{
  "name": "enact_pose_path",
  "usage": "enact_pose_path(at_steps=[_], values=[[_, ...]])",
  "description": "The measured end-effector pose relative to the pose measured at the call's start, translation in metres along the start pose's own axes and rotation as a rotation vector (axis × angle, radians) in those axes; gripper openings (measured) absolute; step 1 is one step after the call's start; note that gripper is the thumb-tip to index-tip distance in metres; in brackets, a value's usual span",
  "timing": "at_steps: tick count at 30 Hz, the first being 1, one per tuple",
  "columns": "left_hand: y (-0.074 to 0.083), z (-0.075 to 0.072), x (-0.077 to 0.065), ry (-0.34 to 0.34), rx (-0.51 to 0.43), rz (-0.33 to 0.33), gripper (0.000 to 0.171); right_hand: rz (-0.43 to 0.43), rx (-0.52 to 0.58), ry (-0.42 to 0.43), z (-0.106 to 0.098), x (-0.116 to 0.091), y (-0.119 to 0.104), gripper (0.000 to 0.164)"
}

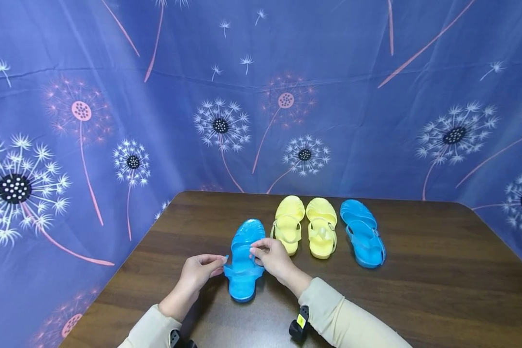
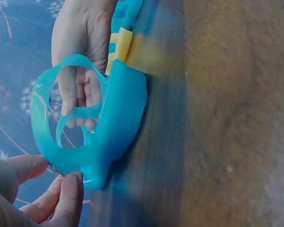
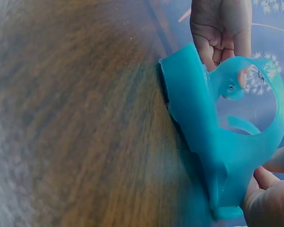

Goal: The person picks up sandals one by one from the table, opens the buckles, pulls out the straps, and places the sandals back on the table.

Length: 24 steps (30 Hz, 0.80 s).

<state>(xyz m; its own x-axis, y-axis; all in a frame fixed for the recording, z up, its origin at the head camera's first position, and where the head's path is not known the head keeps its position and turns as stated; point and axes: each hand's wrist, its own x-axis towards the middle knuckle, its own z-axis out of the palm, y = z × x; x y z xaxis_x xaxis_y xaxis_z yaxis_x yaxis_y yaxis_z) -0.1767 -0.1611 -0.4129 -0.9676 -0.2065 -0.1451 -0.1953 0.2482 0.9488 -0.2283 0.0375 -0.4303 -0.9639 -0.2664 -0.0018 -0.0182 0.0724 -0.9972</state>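
Observation:
A blue sandal lies on the table with its toe pointing away from me, between my two hands. At its left side, my left hand pinches a strap end between thumb and fingers. A small metal buckle shows at those fingertips in the left wrist view. My right hand reaches over the sandal's right side, its thumb and fingers pinching the strap there. The heel strap stands up in a loop in the left wrist view. In the right wrist view, the sandal partly hides the right fingertips.
Two yellow sandals stand side by side just beyond my right hand. Another blue sandal lies to their right. All rest on a dark wooden table, with a blue dandelion-print cloth hanging behind it.

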Motion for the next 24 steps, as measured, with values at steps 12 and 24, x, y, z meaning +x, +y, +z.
enact_pose_path(at_steps=[12,24], values=[[0.003,0.004,-0.002,-0.008,-0.096,0.007,0.024,-0.192,-0.14,0.28,-0.007,0.003,-0.02,0.023],[0.004,0.001,-0.012,-0.039,-0.085,-0.004,0.032,-0.062,-0.118,0.253,0.001,-0.016,-0.022,0.039]])
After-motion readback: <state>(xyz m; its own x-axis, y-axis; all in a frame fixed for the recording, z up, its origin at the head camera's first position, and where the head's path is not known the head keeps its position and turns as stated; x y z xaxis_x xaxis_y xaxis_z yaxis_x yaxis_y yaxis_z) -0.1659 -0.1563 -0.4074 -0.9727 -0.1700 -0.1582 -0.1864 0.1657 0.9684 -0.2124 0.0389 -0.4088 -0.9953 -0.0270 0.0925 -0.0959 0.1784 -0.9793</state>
